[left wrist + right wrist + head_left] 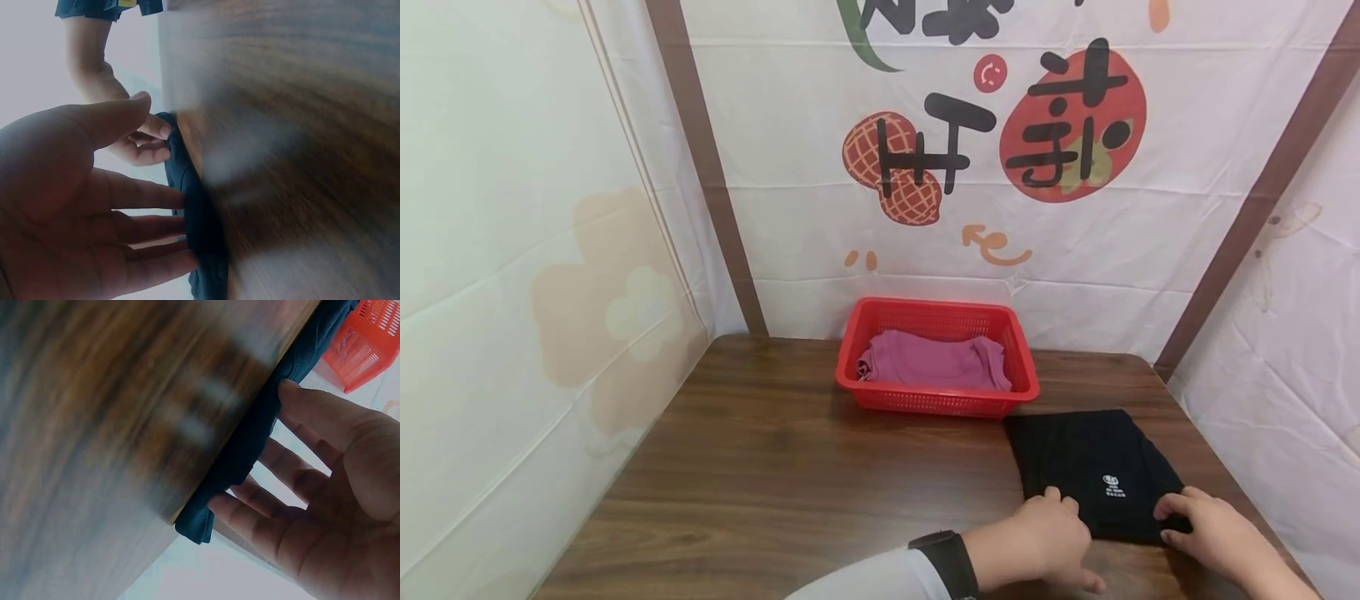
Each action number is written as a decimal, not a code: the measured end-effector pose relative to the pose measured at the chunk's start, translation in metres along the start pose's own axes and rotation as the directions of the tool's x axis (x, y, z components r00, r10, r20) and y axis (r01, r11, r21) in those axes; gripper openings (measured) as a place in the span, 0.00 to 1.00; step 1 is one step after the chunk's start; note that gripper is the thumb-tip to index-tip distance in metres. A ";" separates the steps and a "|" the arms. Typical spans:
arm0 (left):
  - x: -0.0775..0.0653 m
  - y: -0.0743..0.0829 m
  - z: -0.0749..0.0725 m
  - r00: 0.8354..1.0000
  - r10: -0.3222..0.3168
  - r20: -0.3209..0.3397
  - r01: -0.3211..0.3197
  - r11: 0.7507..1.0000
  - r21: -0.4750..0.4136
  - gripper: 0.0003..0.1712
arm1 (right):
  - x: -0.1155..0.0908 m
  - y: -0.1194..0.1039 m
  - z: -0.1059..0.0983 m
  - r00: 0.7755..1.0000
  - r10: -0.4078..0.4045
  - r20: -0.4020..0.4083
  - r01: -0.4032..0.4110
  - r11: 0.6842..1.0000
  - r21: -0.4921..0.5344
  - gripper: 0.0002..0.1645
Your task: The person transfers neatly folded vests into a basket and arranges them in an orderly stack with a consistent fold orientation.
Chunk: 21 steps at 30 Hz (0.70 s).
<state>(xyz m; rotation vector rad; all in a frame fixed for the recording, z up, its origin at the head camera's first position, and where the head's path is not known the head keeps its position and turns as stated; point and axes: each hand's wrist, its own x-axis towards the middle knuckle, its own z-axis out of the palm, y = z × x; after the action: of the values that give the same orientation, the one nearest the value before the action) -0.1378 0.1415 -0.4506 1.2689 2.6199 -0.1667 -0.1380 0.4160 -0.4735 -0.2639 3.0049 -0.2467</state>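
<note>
A folded black garment with a small white print lies flat on the right part of the table. My left hand is at its near left edge, and in the left wrist view the straight fingers reach the cloth with the thumb held apart. At the near right corner is my right hand. The right wrist view shows its thumb and fingertips spread along the garment's edge, touching the cloth.
A red plastic basket stands at the back of the brown wooden table. Inside it lies a folded pink cloth. A printed white curtain hangs behind the table, with more white fabric at both sides.
</note>
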 end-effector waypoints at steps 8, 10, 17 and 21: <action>-0.008 0.003 0.002 1.000 -0.008 0.012 0.008 1.000 0.029 0.25 | -0.004 -0.007 0.003 1.000 0.004 0.013 -0.004 1.000 0.001 0.13; -0.011 0.003 0.003 1.000 -0.001 0.005 0.001 0.999 0.042 0.24 | -0.006 -0.009 0.003 1.000 0.003 0.001 -0.003 1.000 -0.006 0.13; -0.023 -0.003 0.007 0.999 0.037 -0.009 -0.036 0.998 0.047 0.23 | -0.010 -0.020 0.007 1.000 -0.029 -0.013 0.029 1.000 0.000 0.14; -0.031 -0.010 0.009 0.997 0.069 -0.026 -0.068 0.997 0.041 0.22 | -0.012 -0.028 0.008 1.000 -0.031 0.001 0.031 0.999 0.014 0.14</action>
<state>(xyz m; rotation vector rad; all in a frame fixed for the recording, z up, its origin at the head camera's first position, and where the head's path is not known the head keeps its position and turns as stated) -0.1252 0.1099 -0.4514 1.3814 2.6034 -0.1923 -0.1212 0.3896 -0.4749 -0.3094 2.9990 -0.2701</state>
